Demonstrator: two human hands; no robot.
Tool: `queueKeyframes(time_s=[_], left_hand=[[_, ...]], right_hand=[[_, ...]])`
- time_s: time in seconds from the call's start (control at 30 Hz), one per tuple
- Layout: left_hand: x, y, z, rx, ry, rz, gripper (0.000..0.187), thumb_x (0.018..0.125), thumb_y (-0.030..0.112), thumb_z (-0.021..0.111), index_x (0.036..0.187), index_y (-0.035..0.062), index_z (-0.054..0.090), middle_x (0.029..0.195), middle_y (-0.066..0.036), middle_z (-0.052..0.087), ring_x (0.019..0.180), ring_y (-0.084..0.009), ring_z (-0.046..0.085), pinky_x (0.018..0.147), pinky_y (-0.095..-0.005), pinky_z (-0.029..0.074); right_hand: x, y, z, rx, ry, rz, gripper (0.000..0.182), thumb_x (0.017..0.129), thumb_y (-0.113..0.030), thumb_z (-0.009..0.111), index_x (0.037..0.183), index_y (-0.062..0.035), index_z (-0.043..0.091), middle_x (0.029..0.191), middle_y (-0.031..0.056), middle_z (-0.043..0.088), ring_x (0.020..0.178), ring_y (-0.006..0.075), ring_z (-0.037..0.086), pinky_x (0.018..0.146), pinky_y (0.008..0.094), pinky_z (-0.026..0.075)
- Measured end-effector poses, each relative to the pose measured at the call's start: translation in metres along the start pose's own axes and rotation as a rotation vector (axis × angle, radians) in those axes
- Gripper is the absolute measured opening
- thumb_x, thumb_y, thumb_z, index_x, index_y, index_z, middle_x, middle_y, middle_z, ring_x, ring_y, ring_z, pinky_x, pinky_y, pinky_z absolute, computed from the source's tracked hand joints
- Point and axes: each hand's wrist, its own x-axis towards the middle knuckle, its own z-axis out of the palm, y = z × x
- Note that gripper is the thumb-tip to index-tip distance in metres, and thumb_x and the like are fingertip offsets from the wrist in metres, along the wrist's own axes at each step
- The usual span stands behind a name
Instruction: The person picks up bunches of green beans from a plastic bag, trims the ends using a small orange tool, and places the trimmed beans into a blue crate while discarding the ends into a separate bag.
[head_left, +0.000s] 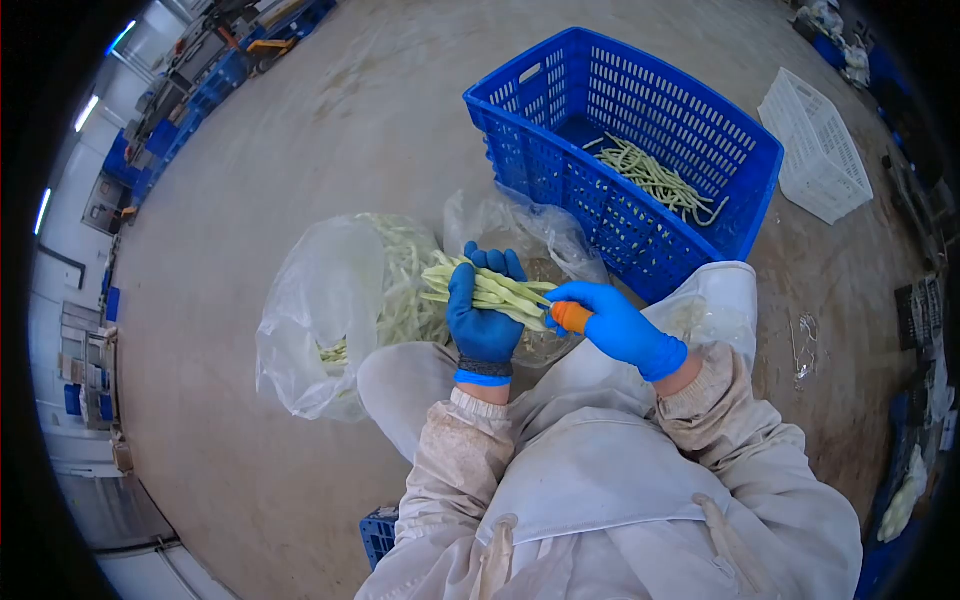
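My left hand (484, 318), in a dark blue glove, is wrapped round a bunch of pale green beans (495, 292). Closed on an orange handle (571, 317) is my right hand (622, 328), gloved in lighter blue; it looks like a small knife, with its blade hidden at the ends of the beans. Left of my hands, a clear plastic bag (318, 290) on the floor holds many more beans. Another clear bag (550, 235) lies crumpled just beyond my hands. More long beans (660, 182) rest inside a blue plastic crate (628, 228) ahead on the right.
A white plastic basket (818, 150) stands right of the crate. Part of a blue crate (378, 535) shows low beside my left side. Clear plastic scraps (803, 350) lie on the floor at right. Pallets and equipment line the far left wall.
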Motion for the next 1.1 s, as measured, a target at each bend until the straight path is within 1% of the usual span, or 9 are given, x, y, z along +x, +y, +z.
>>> queueKeyframes(time_s=[0.3, 0.37, 0.4, 0.47, 0.5, 0.57, 0.83, 0.9, 1.1], left_hand=[[-0.005, -0.012, -0.001, 0.374, 0.075, 0.092, 0.030, 0.090, 0.010, 0.051, 0.121, 0.0091, 0.049, 0.097, -0.005, 0.058, 0.088, -0.0187, 0.057, 0.092, -0.0385, 0.043], [-0.005, -0.017, -0.004, 0.429, 0.127, 0.092, 0.033, 0.090, 0.009, 0.051, 0.122, 0.0092, 0.046, 0.095, -0.004, 0.057, 0.087, -0.0184, 0.056, 0.090, -0.0381, 0.044], [-0.004, -0.019, -0.008, 0.331, 0.121, 0.062, 0.033, 0.090, 0.010, 0.051, 0.123, 0.0086, 0.045, 0.094, -0.004, 0.057, 0.088, -0.0183, 0.055, 0.089, -0.0379, 0.044], [-0.003, -0.022, -0.014, 0.230, 0.115, 0.028, 0.034, 0.091, 0.011, 0.051, 0.124, 0.0079, 0.045, 0.093, -0.004, 0.056, 0.089, -0.0182, 0.055, 0.088, -0.0376, 0.044], [-0.004, -0.021, -0.018, 0.214, 0.070, -0.026, 0.034, 0.091, 0.012, 0.050, 0.124, 0.0074, 0.044, 0.093, -0.004, 0.057, 0.090, -0.0186, 0.054, 0.088, -0.0375, 0.044], [0.002, -0.020, -0.015, 0.199, 0.015, -0.067, 0.034, 0.091, 0.013, 0.050, 0.124, 0.0070, 0.044, 0.093, -0.005, 0.057, 0.091, -0.0190, 0.054, 0.088, -0.0373, 0.044], [-0.012, -0.021, -0.006, 0.394, -0.030, -0.305, 0.047, 0.090, 0.010, 0.052, 0.135, 0.0083, 0.038, 0.103, -0.008, 0.062, 0.093, -0.0204, 0.060, 0.085, -0.0357, 0.049], [-0.014, -0.018, -0.001, 0.440, -0.038, -0.347, 0.050, 0.088, 0.007, 0.054, 0.135, 0.0086, 0.037, 0.101, -0.009, 0.062, 0.092, -0.0201, 0.060, 0.082, -0.0356, 0.051], [-0.012, -0.009, 0.009, 0.550, -0.035, -0.245, 0.052, 0.087, 0.005, 0.056, 0.135, 0.0079, 0.036, 0.101, -0.009, 0.060, 0.087, -0.0195, 0.060, 0.077, -0.0335, 0.052]], right_hand=[[0.008, 0.039, -0.017, -0.596, 0.347, -0.219, 0.017, 0.085, -0.012, 0.056, 0.098, -0.0030, 0.063, 0.086, 0.0161, 0.064, 0.073, 0.0291, 0.062, 0.067, 0.0369, 0.048], [0.016, 0.052, -0.023, 0.407, 0.357, 0.217, 0.016, 0.085, -0.009, 0.057, 0.099, -0.0008, 0.062, 0.082, 0.0118, 0.062, 0.071, 0.0171, 0.058, 0.062, 0.0326, 0.048], [0.018, 0.060, -0.020, 0.407, 0.357, 0.219, 0.016, 0.085, -0.009, 0.057, 0.099, -0.0008, 0.062, 0.082, 0.0118, 0.062, 0.071, 0.0171, 0.058, 0.062, 0.0326, 0.048], [0.018, 0.069, -0.016, -0.455, 0.421, -0.140, 0.015, 0.085, -0.008, 0.057, 0.097, -0.0001, 0.063, 0.082, 0.0081, 0.061, 0.074, 0.0160, 0.058, 0.064, 0.0313, 0.048], [0.016, 0.068, -0.019, -0.455, 0.424, -0.138, 0.015, 0.085, -0.008, 0.057, 0.097, -0.0001, 0.063, 0.082, 0.0081, 0.061, 0.074, 0.0160, 0.058, 0.064, 0.0313, 0.048], [0.023, 0.058, -0.030, 0.621, 0.211, 0.048, 0.013, 0.086, -0.007, 0.057, 0.095, -0.0003, 0.063, 0.085, 0.0056, 0.061, 0.079, 0.0145, 0.058, 0.069, 0.0291, 0.047], [0.010, -0.008, -0.033, 0.079, -0.239, -0.112, 0.011, 0.088, -0.006, 0.055, 0.095, -0.0008, 0.062, 0.084, 0.0038, 0.061, 0.077, 0.0132, 0.056, 0.071, 0.0273, 0.046], [0.012, 0.001, -0.041, -0.700, -0.076, -0.245, 0.011, 0.088, -0.007, 0.054, 0.095, -0.0019, 0.062, 0.086, 0.0069, 0.063, 0.077, 0.0156, 0.057, 0.071, 0.0293, 0.046], [0.021, 0.012, -0.063, -0.280, 0.619, -0.289, 0.015, 0.087, -0.005, 0.051, 0.098, -0.0033, 0.061, 0.087, 0.0127, 0.062, 0.081, 0.0225, 0.060, 0.076, 0.0346, 0.047]])
